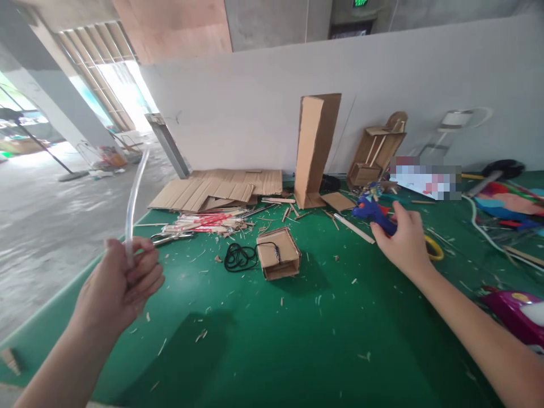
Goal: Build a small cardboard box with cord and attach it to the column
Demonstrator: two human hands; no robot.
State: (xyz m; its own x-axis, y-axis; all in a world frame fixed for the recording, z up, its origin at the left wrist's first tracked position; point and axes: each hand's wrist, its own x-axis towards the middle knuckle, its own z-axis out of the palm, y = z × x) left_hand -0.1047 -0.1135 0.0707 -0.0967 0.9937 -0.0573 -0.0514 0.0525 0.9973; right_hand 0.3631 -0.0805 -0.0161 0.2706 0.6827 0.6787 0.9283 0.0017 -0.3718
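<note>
My left hand (121,277) is closed around the lower end of a long clear glue stick (135,198), which points upward and bends slightly. At the right, my right hand (403,241) has its thumb and fingers about the handle of a blue hot glue gun (376,214); the hand partly hides the handle. Between the hands, a small cardboard box (278,252) with an open side sits on the green tabletop (272,340). A black cord (238,258) lies coiled beside the box and runs onto its top.
Cardboard sheets (229,187) and a bundle of wooden sticks (208,221) lie at the back left. A tall folded cardboard piece (312,150) stands near the wall. Further right are a cardboard model (376,150), yellow tape roll (434,248) and purple object (512,311). Scraps litter the tabletop.
</note>
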